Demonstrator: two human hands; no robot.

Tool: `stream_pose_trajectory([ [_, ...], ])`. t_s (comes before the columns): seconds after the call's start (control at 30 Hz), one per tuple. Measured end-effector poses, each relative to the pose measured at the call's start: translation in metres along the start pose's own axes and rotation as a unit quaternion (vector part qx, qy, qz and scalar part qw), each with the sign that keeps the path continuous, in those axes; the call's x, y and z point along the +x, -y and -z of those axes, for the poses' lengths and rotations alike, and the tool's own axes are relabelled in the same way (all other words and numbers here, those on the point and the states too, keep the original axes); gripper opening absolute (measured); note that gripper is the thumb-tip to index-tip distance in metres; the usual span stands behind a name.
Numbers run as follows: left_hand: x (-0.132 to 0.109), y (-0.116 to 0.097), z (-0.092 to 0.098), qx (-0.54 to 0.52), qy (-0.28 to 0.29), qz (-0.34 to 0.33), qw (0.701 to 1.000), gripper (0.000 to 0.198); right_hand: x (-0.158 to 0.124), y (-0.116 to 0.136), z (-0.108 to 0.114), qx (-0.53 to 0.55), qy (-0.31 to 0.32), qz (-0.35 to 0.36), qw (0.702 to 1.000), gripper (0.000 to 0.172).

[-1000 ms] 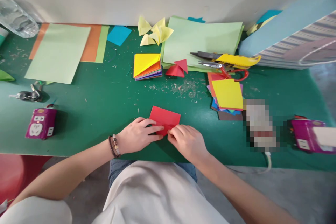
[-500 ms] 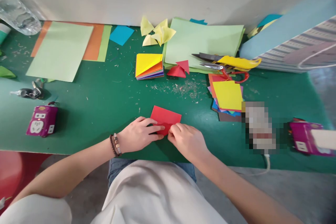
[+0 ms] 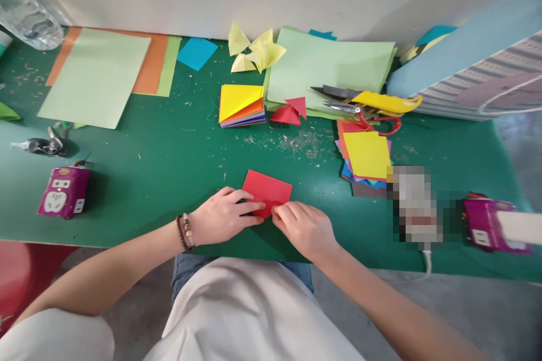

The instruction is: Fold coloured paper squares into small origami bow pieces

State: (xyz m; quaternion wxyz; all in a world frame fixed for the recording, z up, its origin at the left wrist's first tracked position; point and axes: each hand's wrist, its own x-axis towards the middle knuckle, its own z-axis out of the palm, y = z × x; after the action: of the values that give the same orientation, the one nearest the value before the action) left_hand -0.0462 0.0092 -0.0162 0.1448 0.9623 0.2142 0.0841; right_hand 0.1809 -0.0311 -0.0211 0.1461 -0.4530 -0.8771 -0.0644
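Red paper sheet (image 3: 267, 186) on green work table (image 3: 139, 203), near edge, between hands. Left hand (image 3: 222, 217) flat over near flap; right hand (image 3: 301, 231) no longer bunched, fingers pressed together along fold. Any pinch hidden; thumbs unseen.

No words, labels, brands or numbers can be read here.

Straight ahead of the right hand (image 3: 302, 231), red-handled scissors (image 3: 379, 124) rest on pale green sheets (image 3: 330, 67), with a yellow-topped paper pile (image 3: 367, 155) just nearer. Farther right sits a purple socket (image 3: 485, 225). Ahead of the left hand (image 3: 224, 217) lie a folded paper stack (image 3: 241, 106) and yellow folded pieces (image 3: 256, 51). Farther left are keys (image 3: 40, 145), a second socket (image 3: 63, 193) and a water bottle (image 3: 27, 14).
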Motion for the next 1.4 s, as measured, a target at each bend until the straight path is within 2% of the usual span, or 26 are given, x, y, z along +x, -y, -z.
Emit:
stream_pose_trajectory([
  [0.2,0.001,-0.001,0.001,-0.001,0.004,0.000,1.000,0.030,0.000,-0.005,0.002,0.008,0.030,0.032,0.999,0.024],
  [0.3,0.000,-0.001,0.001,0.001,0.002,0.000,1.000,0.028,-0.002,-0.014,0.003,-0.004,0.034,0.018,0.999,0.024],
  [0.5,-0.002,0.000,-0.001,0.013,-0.011,0.001,1.000,0.030,-0.008,-0.030,0.005,-0.015,0.005,-0.019,1.000,0.025],
  [0.67,-0.002,0.000,-0.001,0.005,-0.009,0.001,1.000,0.030,-0.016,-0.020,0.002,0.029,-0.017,-0.050,0.998,0.014],
  [0.8,-0.002,-0.001,0.000,-0.007,-0.001,0.008,1.000,0.029,-0.016,-0.009,-0.006,0.024,0.001,-0.056,0.998,0.019],
  [1.03,-0.001,-0.001,0.000,-0.016,0.007,0.013,1.000,0.028,-0.008,0.012,-0.011,0.081,0.007,-0.030,0.996,0.025],
  [1.3,-0.002,-0.001,-0.001,-0.015,0.001,0.013,1.000,0.030,-0.015,-0.020,-0.009,0.045,-0.011,-0.106,0.993,0.023],
  [1.4,-0.004,0.001,-0.003,-0.016,-0.017,-0.006,1.000,0.026,-0.019,-0.034,-0.003,0.080,-0.014,-0.148,0.986,0.014],
])
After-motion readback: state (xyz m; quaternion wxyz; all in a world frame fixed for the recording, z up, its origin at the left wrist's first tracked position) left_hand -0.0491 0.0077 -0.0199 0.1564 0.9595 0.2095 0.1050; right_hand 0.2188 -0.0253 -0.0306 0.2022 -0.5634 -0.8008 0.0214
